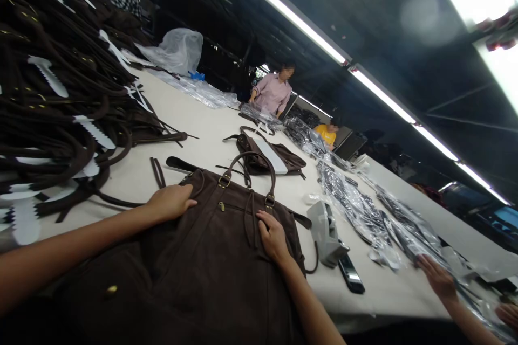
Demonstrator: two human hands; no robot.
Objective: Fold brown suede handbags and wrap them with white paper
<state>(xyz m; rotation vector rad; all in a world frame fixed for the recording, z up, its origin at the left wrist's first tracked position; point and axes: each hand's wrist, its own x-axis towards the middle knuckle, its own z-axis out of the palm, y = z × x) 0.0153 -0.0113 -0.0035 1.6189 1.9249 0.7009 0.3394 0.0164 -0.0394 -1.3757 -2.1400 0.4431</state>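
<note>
Left of the grip, at the far side: a heap of dark-brown soft bags (30, 78) with looped handles and white notched strips, leaving little room for a wide swing that way. At the grip's left end: left hand (172, 204) laid over the upper left corner of a dark-brown, matte, twin-handled bag (234, 264) with brass-toned fittings; cannot tell whether pinching or merely resting. Probably at a step of steadying or squaring this bag, front face showing, under both hands. For any shift, calls for even support from both sides, minding loose straps. Ahead of the left hand: open room on a pale, flat tabletop (194, 118). Just beyond the handles: a second dark-brown bag with a white band (294, 156). At the grip's right end: right hand (274, 234) spread on the front below a handle ring, closed on nothing visible. Just right of that: a grey tape dispenser (324, 232), then a black phone (351, 274) near the tabletop's near edge; tight for moving sideways. Farther right: dark goods in clear plastic (343, 199), then a co-worker's hand (439, 280).
</note>
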